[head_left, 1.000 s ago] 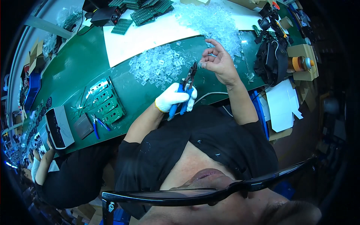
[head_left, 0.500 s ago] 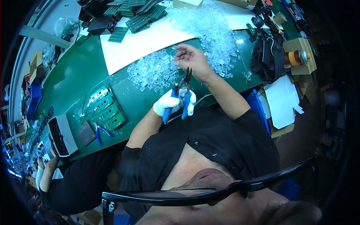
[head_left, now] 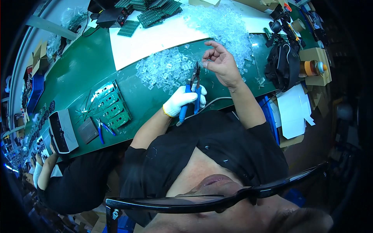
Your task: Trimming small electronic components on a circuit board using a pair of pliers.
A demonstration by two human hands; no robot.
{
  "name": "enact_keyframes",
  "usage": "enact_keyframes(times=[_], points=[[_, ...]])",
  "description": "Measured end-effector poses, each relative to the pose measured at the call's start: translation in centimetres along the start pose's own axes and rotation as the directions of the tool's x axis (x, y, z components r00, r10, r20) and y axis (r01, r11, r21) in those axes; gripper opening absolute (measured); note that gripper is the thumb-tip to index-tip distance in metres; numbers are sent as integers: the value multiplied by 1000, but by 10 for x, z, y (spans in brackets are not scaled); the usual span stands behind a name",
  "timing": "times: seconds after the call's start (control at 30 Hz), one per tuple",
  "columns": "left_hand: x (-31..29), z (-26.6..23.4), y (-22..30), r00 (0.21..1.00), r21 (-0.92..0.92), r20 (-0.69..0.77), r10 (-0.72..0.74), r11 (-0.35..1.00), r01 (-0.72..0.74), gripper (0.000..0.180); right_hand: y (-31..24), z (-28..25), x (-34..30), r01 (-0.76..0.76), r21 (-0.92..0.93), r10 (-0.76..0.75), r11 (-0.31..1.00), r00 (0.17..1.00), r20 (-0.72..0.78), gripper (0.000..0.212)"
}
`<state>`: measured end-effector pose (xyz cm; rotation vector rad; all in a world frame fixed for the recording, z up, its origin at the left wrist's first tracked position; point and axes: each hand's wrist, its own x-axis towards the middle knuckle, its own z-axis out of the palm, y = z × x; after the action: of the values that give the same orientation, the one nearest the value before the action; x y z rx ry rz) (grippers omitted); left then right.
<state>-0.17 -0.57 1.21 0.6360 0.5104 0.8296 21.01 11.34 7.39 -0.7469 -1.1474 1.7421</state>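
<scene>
My left hand, in a white glove with a yellow cuff, is wrapped round blue-handled nippers. Their dark jaws point up, away from my body. Just beyond the tips on the right is my bare right hand, its thumb and a finger pinched together and other fingers loosely raised. Whatever lies in the pinch is too small to make out. A pile of small clear plastic pieces lies left of the jaws, and a larger heap of clear pieces spreads behind my right hand.
Green circuit boards, another pair of blue-handled pliers and a grey box lie to the left. Stacked green boards sit at the back. A black bag and a bottle are right. A co-worker's arm shows at far left.
My right hand has moved rightward and slightly away from the nippers' jaws, its motion slowed. My left hand has shifted right and a little farther out with the nippers, whose handles are closer together.
</scene>
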Motion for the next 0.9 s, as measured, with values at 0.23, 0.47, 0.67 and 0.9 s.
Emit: enact_keyframes(times=[0.23, 0.47, 0.67, 0.9], points=[[-3, 7, 8, 996, 72, -55, -72, 994, 76, 62, -7, -1, 0, -37, -63, 39, 997, 999, 34, 74], [-2, 12, 11, 974, 184, -167, -155, 965, 186, 45, -7, -4, 1, -43, -77, 44, 996, 999, 13, 74], [-8, 3, 8, 982, -143, 179, 61, 989, -36, 57, 12, -5, 7, -14, -57, 10, 998, 998, -64, 66], [-10, 8, 19, 880, 100, 411, -237, 971, 215, 81, 72, 33, 21, 72, -261, -43, 963, 992, 116, 44]])
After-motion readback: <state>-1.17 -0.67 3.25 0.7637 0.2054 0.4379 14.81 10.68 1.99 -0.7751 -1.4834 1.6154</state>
